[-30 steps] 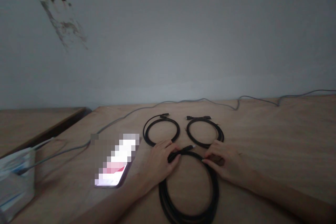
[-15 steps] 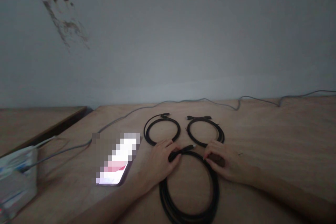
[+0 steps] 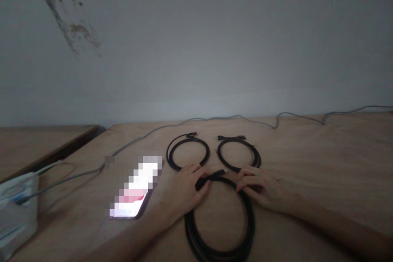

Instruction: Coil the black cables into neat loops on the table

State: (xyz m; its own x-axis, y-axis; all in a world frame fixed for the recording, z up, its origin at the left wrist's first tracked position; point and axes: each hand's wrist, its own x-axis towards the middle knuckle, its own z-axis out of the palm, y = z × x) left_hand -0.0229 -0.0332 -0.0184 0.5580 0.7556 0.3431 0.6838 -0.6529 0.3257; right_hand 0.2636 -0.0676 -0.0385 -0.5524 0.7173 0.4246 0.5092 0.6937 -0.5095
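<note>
A large black coiled cable (image 3: 245,229) lies on the wooden table (image 3: 322,163) in front of me. My left hand (image 3: 186,188) rests on the coil's upper left, fingers curled over the cable near its plug end (image 3: 219,173). My right hand (image 3: 260,188) presses on the coil's upper right, fingers bent and together over the cable. Two smaller black coils lie just beyond: one (image 3: 188,153) behind my left hand, one (image 3: 239,153) behind my right hand.
A lit phone (image 3: 135,194) lies left of my left hand. A thin grey wire (image 3: 233,118) runs along the table's far edge and down to the left. A white packet (image 3: 16,208) sits at the left edge. A second table surface (image 3: 39,141) stands at the left.
My right hand's fingers have curled in slightly on the cable. The left hand and the coils stay where they were.
</note>
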